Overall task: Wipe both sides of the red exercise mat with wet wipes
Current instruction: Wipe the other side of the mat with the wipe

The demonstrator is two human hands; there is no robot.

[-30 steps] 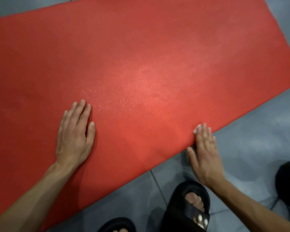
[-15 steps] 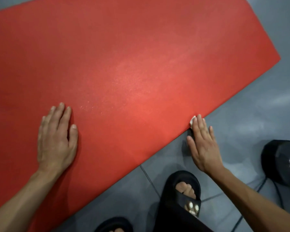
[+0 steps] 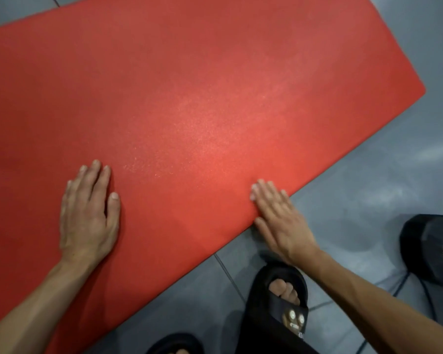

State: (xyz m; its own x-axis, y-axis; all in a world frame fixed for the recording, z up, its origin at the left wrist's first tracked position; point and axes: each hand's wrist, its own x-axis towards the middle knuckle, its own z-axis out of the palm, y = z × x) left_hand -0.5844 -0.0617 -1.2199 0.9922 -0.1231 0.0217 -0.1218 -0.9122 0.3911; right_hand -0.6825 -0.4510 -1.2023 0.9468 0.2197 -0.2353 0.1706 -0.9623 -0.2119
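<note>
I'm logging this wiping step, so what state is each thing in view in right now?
red exercise mat: unrolled, lying flat on the floor.
left hand: flat on the mat, fingers straight.
right hand: fingers straight, pressing at the mat's near edge; no wipe visible under it.
black sandal: worn on a foot.

One red mat (image 3: 189, 98), two hands (image 3: 87, 215) (image 3: 279, 218), two black sandals (image 3: 279, 302) (image 3: 175, 344), one dumbbell (image 3: 430, 246).

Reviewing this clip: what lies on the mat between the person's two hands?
Nothing: in the head view, the stretch of red mat between the flat left hand and the right hand at its near edge is bare, with only a light sheen.
</note>
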